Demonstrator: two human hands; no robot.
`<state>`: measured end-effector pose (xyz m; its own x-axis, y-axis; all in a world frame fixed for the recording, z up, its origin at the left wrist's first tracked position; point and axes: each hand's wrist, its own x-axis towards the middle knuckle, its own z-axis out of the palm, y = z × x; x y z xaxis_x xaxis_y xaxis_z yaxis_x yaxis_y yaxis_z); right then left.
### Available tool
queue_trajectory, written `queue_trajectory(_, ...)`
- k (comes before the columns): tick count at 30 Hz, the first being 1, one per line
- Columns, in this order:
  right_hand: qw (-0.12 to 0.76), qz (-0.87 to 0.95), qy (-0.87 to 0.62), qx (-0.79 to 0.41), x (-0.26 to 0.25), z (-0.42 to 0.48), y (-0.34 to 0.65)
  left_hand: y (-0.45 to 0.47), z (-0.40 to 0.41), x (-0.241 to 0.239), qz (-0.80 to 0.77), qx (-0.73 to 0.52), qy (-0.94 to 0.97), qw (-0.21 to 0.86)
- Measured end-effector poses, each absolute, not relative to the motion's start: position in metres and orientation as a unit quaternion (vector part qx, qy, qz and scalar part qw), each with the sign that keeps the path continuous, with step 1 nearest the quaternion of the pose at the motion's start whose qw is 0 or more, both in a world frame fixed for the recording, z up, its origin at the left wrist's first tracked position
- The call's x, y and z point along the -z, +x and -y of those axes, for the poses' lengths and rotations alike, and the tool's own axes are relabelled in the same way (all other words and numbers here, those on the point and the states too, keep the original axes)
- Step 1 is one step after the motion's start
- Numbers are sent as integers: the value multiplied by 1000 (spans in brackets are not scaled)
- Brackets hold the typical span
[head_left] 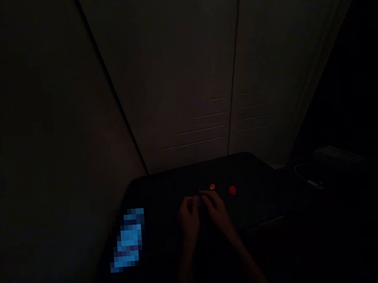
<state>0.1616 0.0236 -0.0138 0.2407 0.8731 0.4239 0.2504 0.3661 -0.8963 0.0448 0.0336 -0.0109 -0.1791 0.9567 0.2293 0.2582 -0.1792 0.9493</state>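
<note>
At bottom middle, left hand (188,210) and right hand (215,205) curl, hold unclear; bumping could move the nearer red bit (212,186).

"What's showing of the person?"

"The left hand (189,214) and right hand (215,206) are both showing bare."

"And the forearms (189,253)?"

"They're also showing bare, looking slender and tapering towards the hands. The dark is blurring finer detail, and their lower ends are fading."
</note>
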Motion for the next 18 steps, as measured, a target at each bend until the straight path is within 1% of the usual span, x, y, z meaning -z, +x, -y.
queue_trajectory(3,585,579,-501,-269,14,-20,159,43,-30,13,-567,-540,549,292)
queue_trajectory(6,577,580,-490,-302,12,-19,157,39,-28,16,-585,-533,541,285)
queue_trajectory(9,606,531,-479,-349,10,-20,159,36,-28,20,-562,-527,546,329)
queue_trajectory(12,623,501,-476,-365,8,-22,163,32,-27,21,-516,-517,566,381)
queue_trajectory(18,603,504,-490,-376,4,-21,165,24,-23,18,-470,-511,550,463)
